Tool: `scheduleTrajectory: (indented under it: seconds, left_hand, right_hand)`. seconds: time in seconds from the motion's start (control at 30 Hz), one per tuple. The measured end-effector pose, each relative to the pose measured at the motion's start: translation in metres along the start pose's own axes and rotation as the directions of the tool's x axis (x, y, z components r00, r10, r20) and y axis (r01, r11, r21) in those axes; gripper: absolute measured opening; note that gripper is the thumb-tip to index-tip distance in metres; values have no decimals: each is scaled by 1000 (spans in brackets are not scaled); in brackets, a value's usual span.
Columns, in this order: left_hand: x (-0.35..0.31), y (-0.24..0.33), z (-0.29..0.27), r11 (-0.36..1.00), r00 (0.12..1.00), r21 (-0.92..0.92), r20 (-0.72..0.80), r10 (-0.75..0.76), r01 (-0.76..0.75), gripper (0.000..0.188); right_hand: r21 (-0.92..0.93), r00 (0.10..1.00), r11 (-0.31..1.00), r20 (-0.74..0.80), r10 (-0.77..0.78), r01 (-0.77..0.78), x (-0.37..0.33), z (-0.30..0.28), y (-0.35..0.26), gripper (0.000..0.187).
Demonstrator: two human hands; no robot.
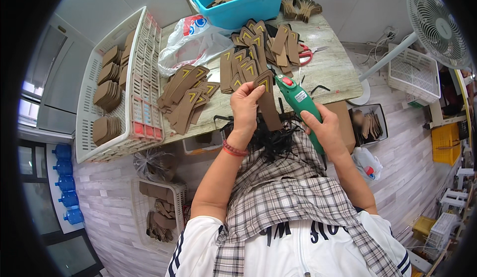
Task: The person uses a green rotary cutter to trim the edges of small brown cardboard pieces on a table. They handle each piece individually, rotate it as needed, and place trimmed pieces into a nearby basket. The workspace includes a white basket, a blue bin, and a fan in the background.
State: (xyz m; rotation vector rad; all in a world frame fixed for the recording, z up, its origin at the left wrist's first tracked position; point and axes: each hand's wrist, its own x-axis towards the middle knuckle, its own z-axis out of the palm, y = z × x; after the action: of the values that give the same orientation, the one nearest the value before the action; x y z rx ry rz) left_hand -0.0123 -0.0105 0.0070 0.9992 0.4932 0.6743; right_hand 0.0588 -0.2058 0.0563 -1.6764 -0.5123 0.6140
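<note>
My left hand (pixel 246 107) pinches a long brown leather-like strip (pixel 269 109) with a yellow chevron at its top end, holding it upright over the table's front edge. In my right hand (pixel 323 128) is a green electric hand tool (pixel 301 101) with a red switch, its tip close against the strip's upper end. Black thread-like scraps (pixel 271 138) lie heaped on my lap beneath both hands. More brown strips with yellow chevrons (pixel 186 95) are piled on the table to the left and further back (pixel 258 48).
A white slatted crate (pixel 141 73) with stacked brown pieces stands at the table's left. At the back are a blue tub (pixel 233 3) of strips, a plastic bag (pixel 191 41) and red scissors (pixel 305 56). A fan (pixel 435 26) is on the right. Baskets stand on the floor.
</note>
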Motion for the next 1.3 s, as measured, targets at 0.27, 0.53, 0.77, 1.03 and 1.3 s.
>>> scheduleTrajectory:
  seconds: [0.27, 0.53, 0.77, 1.03, 1.3]
  left_hand:
    - [4, 18, -9, 990, 993, 114, 88, 76, -86, 8]
    - [8, 32, -19, 957, 982, 255, 163, 100, -140, 8]
    - [9, 49, -25, 910, 974, 389, 218, 63, -146, 8]
    - [13, 66, -35, 846, 957, 517, 289, -33, -127, 12]
    - [10, 73, -40, 863, 917, 505, 339, -212, 13, 7]
  right_hand:
    - [-34, 998, 999, 54, 19, -17, -2, -6, -13, 29]
    - [-29, 992, 999, 114, 45, -42, -4, -14, -19, 27]
    - [-94, 985, 995, 169, 37, -21, -3, -22, -24, 28]
    - [-182, 965, 981, 240, 110, -66, -2, -32, -35, 31]
    - [-242, 947, 969, 297, 122, -49, 4, -28, -32, 35]
